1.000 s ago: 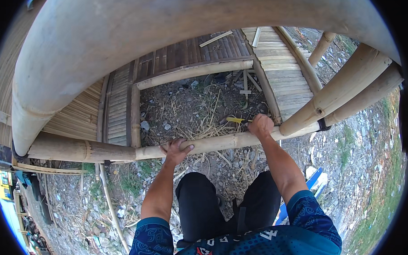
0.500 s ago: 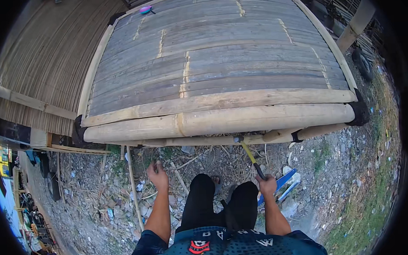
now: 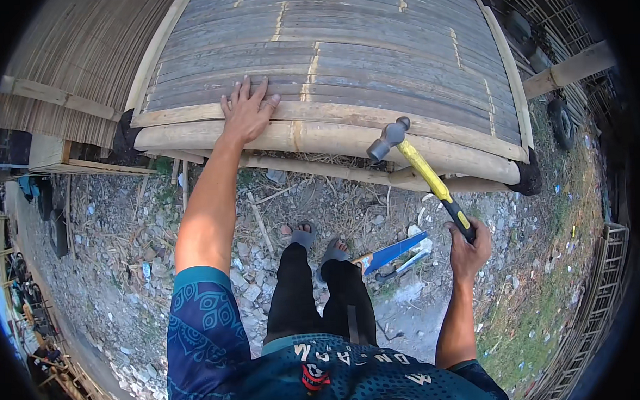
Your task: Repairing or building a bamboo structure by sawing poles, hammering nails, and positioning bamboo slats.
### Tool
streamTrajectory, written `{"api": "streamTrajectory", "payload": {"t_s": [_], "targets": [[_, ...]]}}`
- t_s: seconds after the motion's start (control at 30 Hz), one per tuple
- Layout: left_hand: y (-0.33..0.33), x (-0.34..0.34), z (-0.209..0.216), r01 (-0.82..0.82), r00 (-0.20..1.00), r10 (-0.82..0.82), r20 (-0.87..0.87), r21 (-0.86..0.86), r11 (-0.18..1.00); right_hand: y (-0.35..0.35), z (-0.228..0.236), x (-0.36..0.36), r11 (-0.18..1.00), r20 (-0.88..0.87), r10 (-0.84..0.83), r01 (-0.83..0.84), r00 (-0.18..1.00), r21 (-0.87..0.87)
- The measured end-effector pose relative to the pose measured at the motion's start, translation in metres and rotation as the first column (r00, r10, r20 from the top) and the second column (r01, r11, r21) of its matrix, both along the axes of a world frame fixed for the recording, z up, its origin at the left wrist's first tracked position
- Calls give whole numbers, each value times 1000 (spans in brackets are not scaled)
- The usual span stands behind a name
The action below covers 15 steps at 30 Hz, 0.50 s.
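My right hand is closed around the black grip of a ball-peen hammer with a yellow handle. The hammer is raised, its grey metal head over the front bamboo rail as I see it. My left hand lies flat with fingers spread on the near edge of the bamboo platform, left of its middle. Dark slats with pale yellowish joints make up the top. A pale split strip and a thick round bamboo pole run along its front, with black wrappings at both corners.
On the rubble ground by my feet lies a handsaw with a blue blade, beside another long tool. A woven slatted panel stands at the left. Toward the right are a tire, a bamboo post and a bamboo ladder-like frame.
My left hand has gone from hanging below the platform to resting on its edge. The hammer has come up and right in my right hand. My view has shifted closer to the front rail.
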<state>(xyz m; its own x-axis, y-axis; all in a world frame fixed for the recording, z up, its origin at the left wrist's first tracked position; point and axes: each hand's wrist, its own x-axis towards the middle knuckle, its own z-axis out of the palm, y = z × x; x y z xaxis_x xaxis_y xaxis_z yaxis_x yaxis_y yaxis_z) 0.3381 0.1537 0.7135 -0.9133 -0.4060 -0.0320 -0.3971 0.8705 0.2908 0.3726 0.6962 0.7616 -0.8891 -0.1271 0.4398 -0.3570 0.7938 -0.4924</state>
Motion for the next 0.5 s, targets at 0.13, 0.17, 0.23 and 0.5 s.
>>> {"api": "streamTrajectory", "payload": {"t_s": [0.13,0.17,0.23,0.5], "targets": [[-7,10,-26,112,935,-153,-320,-142,983,-56,-12,-102,987,-219,-35,68,975,144],[-10,14,-33,160,869,-192,-457,-107,981,-70,-21,-117,984,-225,-48,84,973,157],[1,17,-39,137,786,-158,-598,-81,987,-88,-29,-136,955,-97,-161,180,982,234],[-22,20,-43,36,869,-123,-480,-186,982,-76,-84,-188,776,-333,-282,418,900,473]]}}
